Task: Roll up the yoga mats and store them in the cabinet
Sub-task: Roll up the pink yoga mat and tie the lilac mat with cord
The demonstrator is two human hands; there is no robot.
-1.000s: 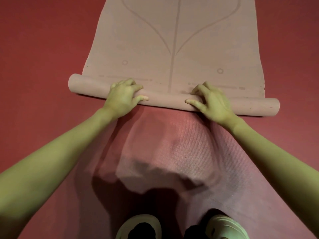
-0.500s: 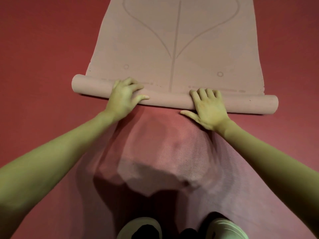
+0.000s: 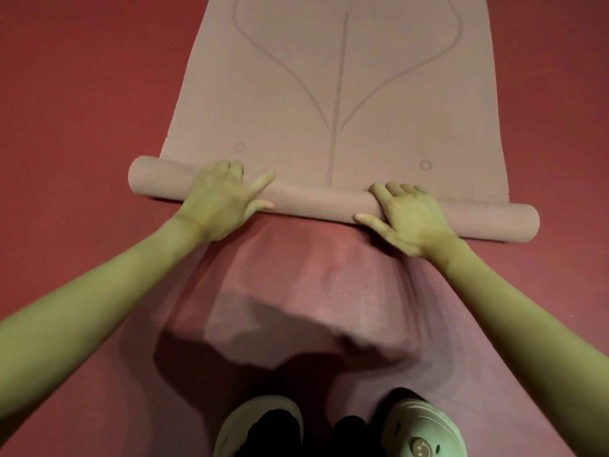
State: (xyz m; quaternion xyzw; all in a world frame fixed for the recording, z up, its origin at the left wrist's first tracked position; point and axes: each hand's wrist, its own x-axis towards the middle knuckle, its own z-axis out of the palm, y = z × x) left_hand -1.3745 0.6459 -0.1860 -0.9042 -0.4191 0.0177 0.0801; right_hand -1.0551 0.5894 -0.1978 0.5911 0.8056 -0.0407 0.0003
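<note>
A pale pink yoga mat (image 3: 329, 77) with a leaf-like line pattern lies flat on the red floor, stretching away from me. Its near end is rolled into a tube (image 3: 316, 197) that runs from left to right. My left hand (image 3: 224, 201) lies flat on the left part of the roll, fingers spread. My right hand (image 3: 408, 219) presses on the right part, fingers straight over the top and thumb out to the left. Under the roll, towards me, lies a second, darker red textured mat (image 3: 313, 278).
Red floor (image 3: 82, 110) surrounds the mats on both sides. My two shoes (image 3: 425, 430) stand at the bottom edge on the darker mat. A shadow falls across that mat in front of my feet.
The roll has moved forward along the mat, away from me. Both hands went from curled over the roll to flat on top of it, the right first.
</note>
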